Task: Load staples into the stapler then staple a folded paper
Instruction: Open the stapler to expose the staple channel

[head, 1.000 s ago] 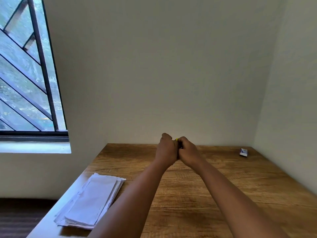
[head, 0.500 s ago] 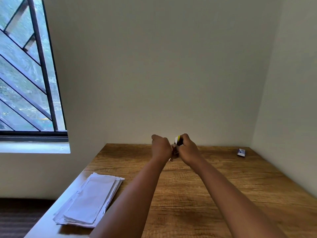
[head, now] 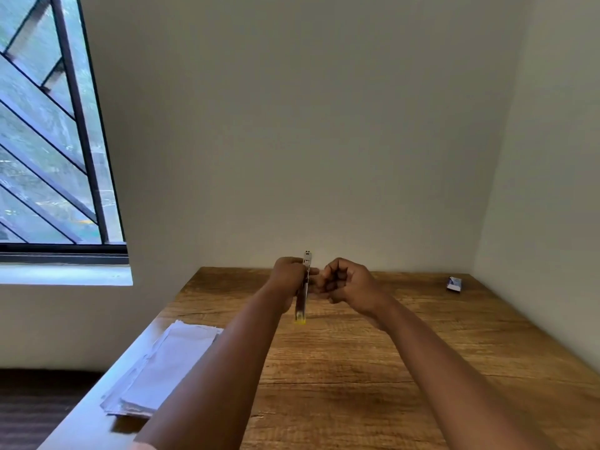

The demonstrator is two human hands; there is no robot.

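My left hand (head: 289,280) grips a small stapler (head: 302,303) held above the far middle of the wooden table (head: 357,368). The stapler stands swung open: a metal end points up past my fingers and a yellow-tipped end hangs down. My right hand (head: 347,282) is just to its right with curled fingers close to the stapler's middle; whether it touches or pinches anything is hidden. A stack of folded white papers (head: 165,365) lies at the table's left edge, near my left forearm. A small staple box (head: 454,283) sits at the far right.
Walls close the table in at the back and on the right. A barred window (head: 48,141) with a sill is at the left. Dark floor (head: 39,407) shows below the table's left edge.
Both hands were pressed together around the stapler. They have since parted slightly, the stapler has swung open, and its yellow end now hangs below my left hand.
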